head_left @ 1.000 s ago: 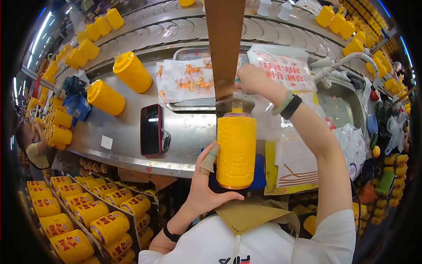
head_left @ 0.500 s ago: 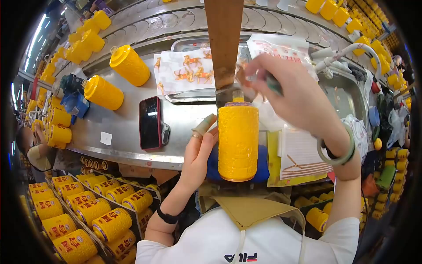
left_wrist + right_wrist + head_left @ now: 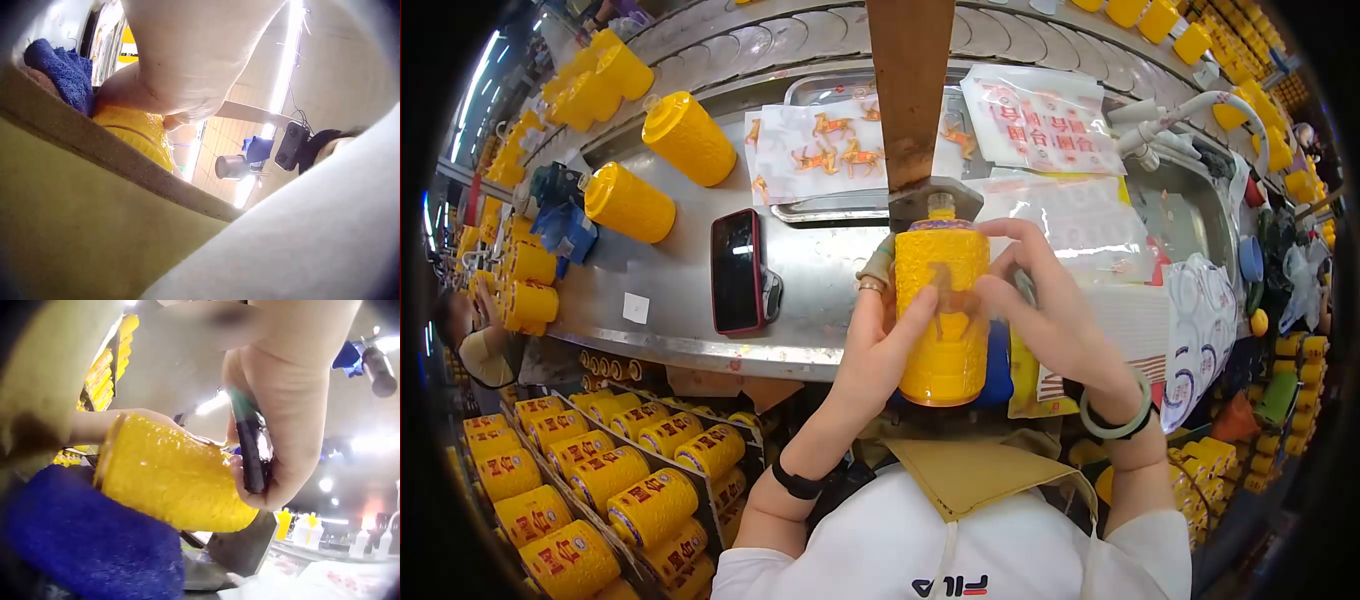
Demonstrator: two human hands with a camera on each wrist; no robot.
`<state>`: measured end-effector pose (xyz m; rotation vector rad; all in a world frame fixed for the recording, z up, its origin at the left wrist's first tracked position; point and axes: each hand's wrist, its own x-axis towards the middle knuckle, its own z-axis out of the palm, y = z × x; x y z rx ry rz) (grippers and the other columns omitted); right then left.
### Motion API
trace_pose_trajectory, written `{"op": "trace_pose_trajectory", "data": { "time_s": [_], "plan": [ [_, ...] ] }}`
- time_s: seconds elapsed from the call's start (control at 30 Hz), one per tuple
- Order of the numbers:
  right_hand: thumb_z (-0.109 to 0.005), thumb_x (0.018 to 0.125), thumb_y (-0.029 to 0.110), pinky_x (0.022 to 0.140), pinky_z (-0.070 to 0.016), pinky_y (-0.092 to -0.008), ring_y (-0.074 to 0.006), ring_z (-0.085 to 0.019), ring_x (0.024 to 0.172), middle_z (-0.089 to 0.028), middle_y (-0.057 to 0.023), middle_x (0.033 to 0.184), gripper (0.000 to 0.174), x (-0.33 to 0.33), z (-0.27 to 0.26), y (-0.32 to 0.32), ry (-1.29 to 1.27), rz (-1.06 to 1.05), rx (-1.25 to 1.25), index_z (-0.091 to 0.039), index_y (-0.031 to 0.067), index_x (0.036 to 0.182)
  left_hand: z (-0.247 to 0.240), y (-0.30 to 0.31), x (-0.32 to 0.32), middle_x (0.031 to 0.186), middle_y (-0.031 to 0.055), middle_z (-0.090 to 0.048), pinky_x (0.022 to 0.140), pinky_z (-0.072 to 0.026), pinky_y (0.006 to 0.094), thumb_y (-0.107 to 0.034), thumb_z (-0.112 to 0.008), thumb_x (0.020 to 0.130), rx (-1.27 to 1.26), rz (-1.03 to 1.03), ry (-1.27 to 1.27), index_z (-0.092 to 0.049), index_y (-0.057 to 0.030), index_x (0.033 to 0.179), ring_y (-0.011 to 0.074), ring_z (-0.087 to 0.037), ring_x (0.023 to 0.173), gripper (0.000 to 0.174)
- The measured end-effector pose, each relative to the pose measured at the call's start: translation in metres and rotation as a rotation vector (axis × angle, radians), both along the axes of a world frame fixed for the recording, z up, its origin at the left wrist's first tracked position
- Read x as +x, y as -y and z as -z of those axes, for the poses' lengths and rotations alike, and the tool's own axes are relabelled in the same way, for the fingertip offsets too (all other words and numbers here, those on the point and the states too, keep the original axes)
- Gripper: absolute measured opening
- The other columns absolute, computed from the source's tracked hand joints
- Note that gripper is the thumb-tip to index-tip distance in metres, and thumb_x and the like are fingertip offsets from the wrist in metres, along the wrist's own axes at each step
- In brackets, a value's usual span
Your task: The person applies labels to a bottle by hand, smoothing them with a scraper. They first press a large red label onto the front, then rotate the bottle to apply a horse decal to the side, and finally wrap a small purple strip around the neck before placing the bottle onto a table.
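A yellow embossed bottle [image 3: 945,375] with a clear glass neck stands tilted before the person, over a blue towel [image 3: 94,531]. My left hand [image 3: 878,350] grips its left side, thumb on the front, a pale cover on one finger. Under that thumb lies a brownish horse decal [image 3: 952,300] on the bottle's upper front. My right hand [image 3: 1055,320] is at the bottle's right side, fingertips at the shoulder and by the decal. In the right wrist view its curled fingers hold a dark flat tool [image 3: 252,453] with a green part. The left wrist view shows the bottle's base [image 3: 134,128].
Sheets of horse decals [image 3: 825,150] and red-lettered sheets [image 3: 1040,115] lie behind the bottle. A phone [image 3: 737,270] and two yellow bottles [image 3: 690,140] stand left. A wooden post [image 3: 910,90] rises behind; a sink [image 3: 1185,210] is right. Racks hold lettered bottles [image 3: 650,505].
My right hand brought a horse decal from the back to the bottle's front. My left hand moved in from beside the bottle and now grips it, thumb on the decal.
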<state>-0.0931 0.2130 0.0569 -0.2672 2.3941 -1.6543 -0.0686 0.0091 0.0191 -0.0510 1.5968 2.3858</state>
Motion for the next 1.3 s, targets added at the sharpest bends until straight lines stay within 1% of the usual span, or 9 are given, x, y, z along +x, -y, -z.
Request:
{"op": "trace_pose_trajectory", "data": {
  "time_s": [0.03,0.13,0.23,0.37,0.43,0.53,0.77,0.93,1.3],
  "plan": [
    [-0.073,0.097,0.015,0.075,-0.0462,-0.0292,-0.0126,-0.054,0.082,-0.056,-0.0045,0.089,0.058,0.005,0.012,0.001,-0.003,0.035,-0.037,-0.045,0.0053,0.148,0.000,0.000,0.000,0.157,0.0107,-0.045,0.121,-0.0332,0.0375,-0.011,-0.055,0.107,0.004,-0.007,0.012,-0.028,-0.0021,0.162,0.0211,-0.044,0.145,0.061],
    [-0.073,0.098,0.016,0.076,-0.0455,-0.0262,-0.0102,-0.053,0.082,-0.056,-0.0020,0.093,0.064,0.015,0.026,0.009,0.152,0.120,-0.212,-0.041,0.0061,0.154,0.002,0.002,-0.001,0.158,0.0110,-0.045,0.121,-0.0329,0.0379,-0.011,-0.054,0.107,0.025,0.000,0.030,-0.029,-0.0022,0.161,0.0214,-0.044,0.145,0.060],
    [-0.074,0.098,0.016,0.079,-0.0460,-0.0247,-0.0091,-0.054,0.084,-0.056,-0.0005,0.097,0.071,0.016,0.034,0.012,0.222,0.150,-0.343,-0.037,0.0062,0.158,0.003,0.004,-0.002,0.156,0.0136,-0.046,0.119,-0.0366,0.0371,-0.013,-0.056,0.109,0.051,0.003,0.016,-0.025,-0.0003,0.160,0.0202,-0.047,0.142,0.061],
    [-0.075,0.097,0.012,0.082,-0.0483,-0.0258,-0.0095,-0.058,0.089,-0.059,-0.0014,0.099,0.073,0.016,0.034,0.014,0.242,0.165,-0.382,-0.035,0.0057,0.158,0.000,0.004,-0.001,0.156,0.0139,-0.045,0.120,-0.0353,0.0376,-0.012,-0.055,0.109,0.038,-0.001,0.014,-0.024,-0.0003,0.161,0.0211,-0.046,0.142,0.062],
    [-0.074,0.097,0.009,0.084,-0.0499,-0.0269,-0.0106,-0.062,0.094,-0.062,-0.0030,0.103,0.073,0.016,0.029,0.017,0.334,0.185,-0.534,-0.034,0.0063,0.159,0.000,0.004,-0.001,0.157,0.0142,-0.044,0.120,-0.0344,0.0378,-0.011,-0.054,0.109,0.015,-0.010,-0.014,-0.022,-0.0008,0.162,0.0213,-0.045,0.144,0.063],
    [-0.073,0.098,0.007,0.085,-0.0504,-0.0274,-0.0119,-0.064,0.095,-0.064,-0.0045,0.106,0.072,0.016,0.036,0.016,0.321,0.178,-0.584,-0.034,0.0070,0.159,0.001,0.004,-0.001,0.158,0.0146,-0.043,0.121,-0.0339,0.0379,-0.011,-0.055,0.109,-0.015,0.001,-0.044,-0.021,-0.0012,0.163,0.0215,-0.044,0.145,0.065],
    [-0.073,0.098,0.008,0.088,-0.0491,-0.0270,-0.0105,-0.061,0.096,-0.063,-0.0026,0.104,0.072,0.019,0.037,0.016,0.345,0.202,-0.571,-0.035,0.0073,0.160,0.001,0.004,-0.001,0.161,0.0119,-0.041,0.122,-0.0306,0.0402,-0.011,-0.054,0.107,0.015,-0.006,0.012,-0.024,-0.0052,0.164,0.0234,-0.041,0.148,0.064],
    [-0.072,0.099,0.009,0.092,-0.0469,-0.0263,-0.0085,-0.058,0.097,-0.060,0.0003,0.102,0.071,0.017,0.038,0.015,0.390,0.220,-0.667,-0.035,0.0080,0.160,0.001,0.005,-0.002,0.162,0.0118,-0.040,0.123,-0.0303,0.0402,-0.011,-0.052,0.108,0.023,0.010,0.041,-0.025,-0.0057,0.164,0.0234,-0.039,0.149,0.063],
    [-0.071,0.098,0.007,0.089,-0.0470,-0.0244,-0.0082,-0.059,0.097,-0.060,0.0005,0.102,0.071,0.017,0.037,0.014,0.383,0.216,-0.653,-0.035,0.0072,0.160,0.000,0.003,-0.003,0.160,0.0127,-0.041,0.122,-0.0325,0.0387,-0.014,-0.054,0.109,0.046,0.002,0.033,-0.019,-0.0053,0.164,0.0226,-0.042,0.147,0.066]
  ]
}}
